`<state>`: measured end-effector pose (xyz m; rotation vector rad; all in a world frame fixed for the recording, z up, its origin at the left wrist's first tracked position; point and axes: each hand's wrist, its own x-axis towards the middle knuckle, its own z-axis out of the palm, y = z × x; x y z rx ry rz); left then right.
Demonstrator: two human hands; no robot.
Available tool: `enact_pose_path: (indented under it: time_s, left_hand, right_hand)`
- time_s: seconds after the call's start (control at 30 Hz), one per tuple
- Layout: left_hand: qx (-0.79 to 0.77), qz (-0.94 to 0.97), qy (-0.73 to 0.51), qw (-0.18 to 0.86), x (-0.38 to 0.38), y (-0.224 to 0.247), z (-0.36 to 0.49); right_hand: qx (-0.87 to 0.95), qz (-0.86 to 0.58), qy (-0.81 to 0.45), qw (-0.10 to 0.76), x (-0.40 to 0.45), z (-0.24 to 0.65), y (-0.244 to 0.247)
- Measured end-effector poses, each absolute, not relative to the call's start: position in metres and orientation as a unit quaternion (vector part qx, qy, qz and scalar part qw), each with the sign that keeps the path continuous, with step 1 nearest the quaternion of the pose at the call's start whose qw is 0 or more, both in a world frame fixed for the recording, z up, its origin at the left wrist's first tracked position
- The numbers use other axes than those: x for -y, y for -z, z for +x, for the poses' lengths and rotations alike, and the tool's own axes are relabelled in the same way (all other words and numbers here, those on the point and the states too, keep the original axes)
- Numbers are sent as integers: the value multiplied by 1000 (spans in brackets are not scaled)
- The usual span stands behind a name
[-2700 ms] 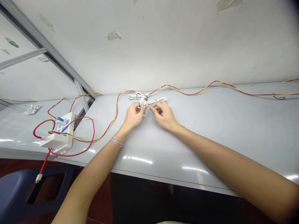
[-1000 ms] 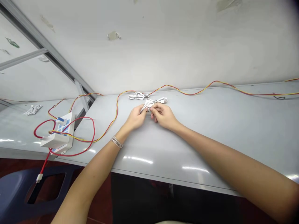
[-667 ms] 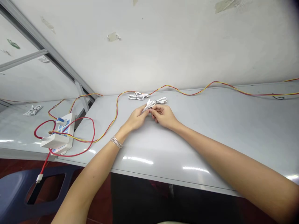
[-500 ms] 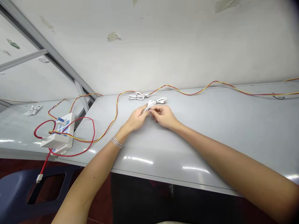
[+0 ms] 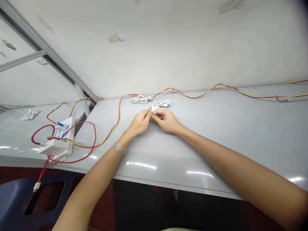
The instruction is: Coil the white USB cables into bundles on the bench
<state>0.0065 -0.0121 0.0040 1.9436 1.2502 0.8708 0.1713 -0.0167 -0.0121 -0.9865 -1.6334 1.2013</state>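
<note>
A bundled white USB cable [image 5: 164, 104] lies just ahead of my fingers, with a thin black tie around its middle. My left hand [image 5: 140, 122] is closed on the near end of this bundle, thumb and index finger pinching it. My right hand [image 5: 167, 121] meets it from the right, its fingertips pinched at the left thumb on a thin black twist tie [image 5: 148, 111]. A dark tip of the tie pokes out below the right fingers; the rest is hidden by the hands. Behind the bundle rests a second coiled white cable [image 5: 141, 99], touched by neither hand.
A white power strip [image 5: 68, 141] with plugs and a looped red cable [image 5: 95, 134] stands left. Red-yellow twisted wire [image 5: 204, 95] runs along the wall. Another white cable bundle [image 5: 31, 115] lies far left. A metal post [image 5: 82, 96] divides the grey table [image 5: 228, 128]. A blue chair [image 5: 14, 199] stands below.
My fingertips have drawn together at the near end of the cable bundle. The black tie now shows by my left thumb. The view has shifted slightly.
</note>
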Motion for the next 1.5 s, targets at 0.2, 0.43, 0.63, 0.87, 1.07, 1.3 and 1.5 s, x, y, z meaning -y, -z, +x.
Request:
enact_pose_path:
  time_s: [0.2,0.43,0.63,0.87,1.07,1.3,1.5]
  left_hand:
    - [-494,744,-321,316,11,-5,7]
    - [-501,727,-353,309,9,0,7]
    - [-511,717,-369,298,6,3,6]
    - [-526,679,-384,338,-1,9,4]
    - [-478,645,-438,405,0,9,7]
    - [-444,554,-480,515,7,1,17]
    - [-434,527,-489,544,8,-4,17]
  right_hand:
    - [651,-373,-506,427,15,170,14]
    - [648,-403,-489,423,14,170,15]
    - [649,-430,-471,415,13,171,16]
    - [695,-439,-391,414,15,170,15]
    - [684,-455,-387,420,13,169,18]
    - [622,-441,-483,430,9,171,16]
    - [633,-421,-475,443,10,172,18]
